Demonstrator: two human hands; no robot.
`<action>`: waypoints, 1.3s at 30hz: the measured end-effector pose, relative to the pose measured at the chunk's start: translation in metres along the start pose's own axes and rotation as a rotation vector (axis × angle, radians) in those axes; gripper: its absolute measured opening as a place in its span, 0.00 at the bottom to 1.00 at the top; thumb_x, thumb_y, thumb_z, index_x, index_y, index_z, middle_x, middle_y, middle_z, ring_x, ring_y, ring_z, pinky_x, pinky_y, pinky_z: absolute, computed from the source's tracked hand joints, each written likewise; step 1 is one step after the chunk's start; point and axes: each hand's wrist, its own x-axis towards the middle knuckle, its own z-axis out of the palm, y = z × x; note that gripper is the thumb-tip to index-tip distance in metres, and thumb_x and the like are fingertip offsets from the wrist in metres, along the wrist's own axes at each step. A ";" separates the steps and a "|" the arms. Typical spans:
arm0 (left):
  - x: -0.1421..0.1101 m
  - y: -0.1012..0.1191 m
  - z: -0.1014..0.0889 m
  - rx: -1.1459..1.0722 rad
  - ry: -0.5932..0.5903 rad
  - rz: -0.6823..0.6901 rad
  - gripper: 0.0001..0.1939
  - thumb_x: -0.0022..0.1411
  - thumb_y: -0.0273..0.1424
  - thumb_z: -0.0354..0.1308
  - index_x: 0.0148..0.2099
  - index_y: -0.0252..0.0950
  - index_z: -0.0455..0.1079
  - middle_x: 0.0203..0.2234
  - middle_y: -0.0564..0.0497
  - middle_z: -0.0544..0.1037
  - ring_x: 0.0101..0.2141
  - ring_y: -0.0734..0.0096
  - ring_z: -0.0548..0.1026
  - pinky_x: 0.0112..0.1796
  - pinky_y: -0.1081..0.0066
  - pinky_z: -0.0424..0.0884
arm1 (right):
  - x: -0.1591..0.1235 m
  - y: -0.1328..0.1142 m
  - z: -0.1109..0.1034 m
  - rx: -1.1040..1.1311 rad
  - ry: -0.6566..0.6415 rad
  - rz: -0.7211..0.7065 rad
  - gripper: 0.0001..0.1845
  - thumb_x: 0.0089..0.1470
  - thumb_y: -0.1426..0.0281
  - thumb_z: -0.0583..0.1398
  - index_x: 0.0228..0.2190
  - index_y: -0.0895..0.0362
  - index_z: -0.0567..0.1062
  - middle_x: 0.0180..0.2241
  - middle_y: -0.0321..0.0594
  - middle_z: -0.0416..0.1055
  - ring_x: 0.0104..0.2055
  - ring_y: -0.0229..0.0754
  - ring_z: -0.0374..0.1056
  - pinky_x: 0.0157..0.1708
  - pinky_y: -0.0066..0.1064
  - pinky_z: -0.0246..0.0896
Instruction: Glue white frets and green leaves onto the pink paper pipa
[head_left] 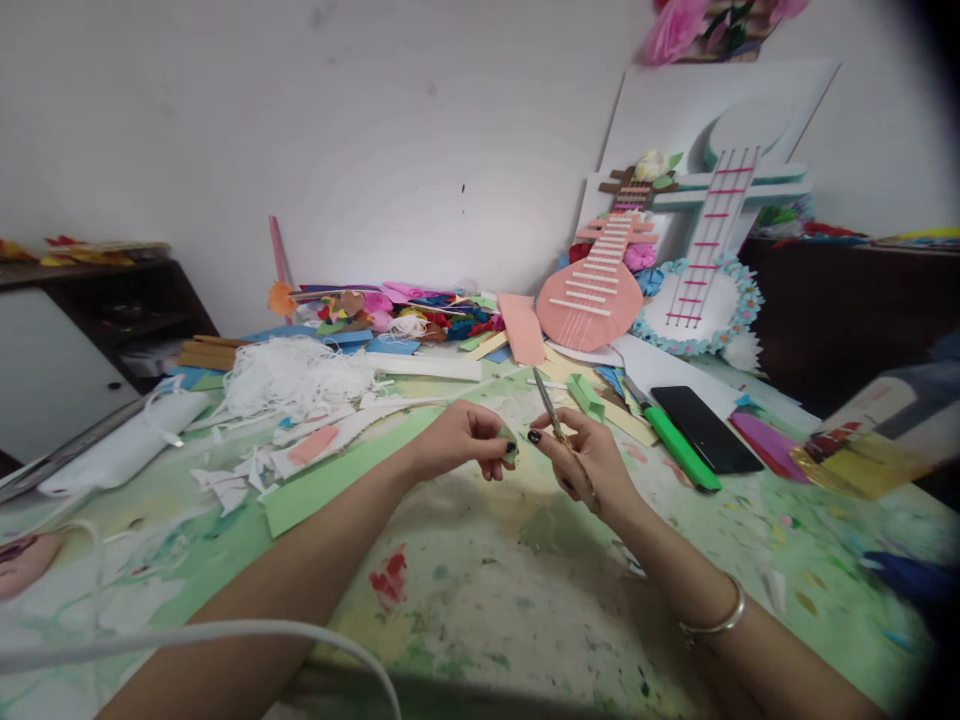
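1. From where I'm standing, the person's left hand (466, 440) is pinching a small green piece (510, 458) between thumb and fingers, above the middle of the paint-stained table (465, 600).
2. The right hand (596, 462) is gripping the scissors (547, 397), fingers curling around the handles while the blades are pointing toward the far side. I cannot tell whether its fingertips are also holding a scrap.
3. Both hands are hovering close together without touching, their thumbs facing across a narrow gap.
4. To the left, a long green strip (319, 495) is lying partly behind the left forearm, with torn white paper (225, 488) resting near it and a heap of white string (292, 380) spreading farther off.
5. Just beyond the right hand, a folded green paper (585, 397) is sitting on the table.
6. Farther right, a bright green tool (681, 447) is lying alongside a black phone (705, 428).
7. At the far right, a pink paper instrument (589, 310) is standing upright, and a white instrument (694, 300) edged with blue flowers is standing beside it.
8. A silver bracelet (720, 624) is circling the right wrist.
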 end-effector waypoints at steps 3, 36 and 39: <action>0.000 -0.004 0.008 -0.007 -0.078 -0.070 0.02 0.49 0.23 0.56 0.29 0.30 0.69 0.20 0.51 0.75 0.19 0.74 0.74 0.20 0.77 0.70 | -0.003 -0.003 0.003 0.062 -0.090 0.009 0.17 0.46 0.57 0.61 0.33 0.57 0.67 0.08 0.22 0.54 0.08 0.30 0.46 0.09 0.21 0.40; 0.004 -0.003 0.012 -0.214 0.367 0.075 0.05 0.46 0.29 0.62 0.26 0.31 0.71 0.14 0.57 0.70 0.15 0.83 0.63 0.18 0.78 0.55 | -0.006 -0.003 0.006 -0.730 0.065 -0.222 0.18 0.46 0.59 0.59 0.20 0.55 0.56 0.16 0.29 0.53 0.20 0.33 0.49 0.22 0.26 0.39; 0.003 -0.003 0.013 -0.187 0.377 0.083 0.05 0.47 0.29 0.62 0.26 0.31 0.71 0.13 0.57 0.69 0.15 0.83 0.62 0.18 0.78 0.55 | -0.006 -0.001 0.007 -0.796 0.072 -0.212 0.17 0.47 0.58 0.59 0.21 0.54 0.57 0.16 0.30 0.55 0.20 0.34 0.50 0.22 0.27 0.38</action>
